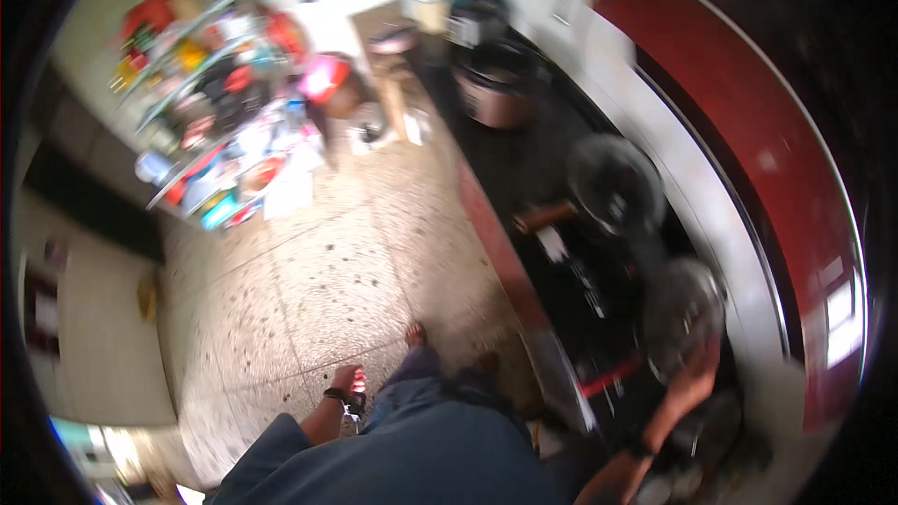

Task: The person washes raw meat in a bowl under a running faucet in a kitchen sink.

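My right hand [701, 366] reaches over the black counter [519, 175] and overlaps the near edge of a round, greyish lid or pan [682, 315]. Blur hides whether its fingers grip the rim or only touch it. A red bar-like handle [612, 377] lies just left of that vessel. Farther along stands a round pan with a glassy top [617, 184], its brown handle [546, 216] pointing left. My left hand [346, 380] hangs low beside my body, above the speckled floor, with a dark band at the wrist; its fingers are too blurred to make out.
A dark-lidded pot [497, 88] and another dark appliance or pot [478, 17] stand at the counter's far end. Crowded shelves [217, 84] hold many colourful items at the far left. Red cabinets [758, 126] line the right wall. Speckled tile floor [330, 273] lies left of the counter.
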Motion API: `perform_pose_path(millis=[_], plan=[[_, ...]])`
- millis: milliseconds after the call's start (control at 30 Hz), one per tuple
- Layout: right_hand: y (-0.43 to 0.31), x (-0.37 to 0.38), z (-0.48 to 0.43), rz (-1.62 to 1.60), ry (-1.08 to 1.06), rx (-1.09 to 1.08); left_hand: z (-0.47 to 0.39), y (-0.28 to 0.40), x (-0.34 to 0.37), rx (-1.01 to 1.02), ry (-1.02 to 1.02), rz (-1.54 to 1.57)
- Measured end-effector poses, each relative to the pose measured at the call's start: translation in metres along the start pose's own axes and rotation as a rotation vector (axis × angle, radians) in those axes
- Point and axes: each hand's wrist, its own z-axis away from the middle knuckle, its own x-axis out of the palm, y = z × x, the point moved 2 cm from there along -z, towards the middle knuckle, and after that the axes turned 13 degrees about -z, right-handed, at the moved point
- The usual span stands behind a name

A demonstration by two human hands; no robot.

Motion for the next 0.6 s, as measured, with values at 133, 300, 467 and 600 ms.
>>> perform_pose_path(millis=[133, 300, 467, 600], plan=[[-0.040, 0.035, 0.057, -0.457, -0.214, 0.200, 0.003, -0.019, -0.012, 0.094, 0.034, 0.030], [-0.116, 0.103, 0.120, -0.499, -0.601, 0.399, 0.019, -0.005, -0.007, 0.112, 0.090, 0.104], [-0.194, 0.174, 0.170, -0.409, -0.956, 0.178, 0.005, -0.009, -0.068, 0.214, 0.181, -0.035], [-0.223, 0.243, 0.232, -0.463, -1.233, 0.023, -0.018, -0.043, -0.164, 0.533, 0.105, -0.432]])
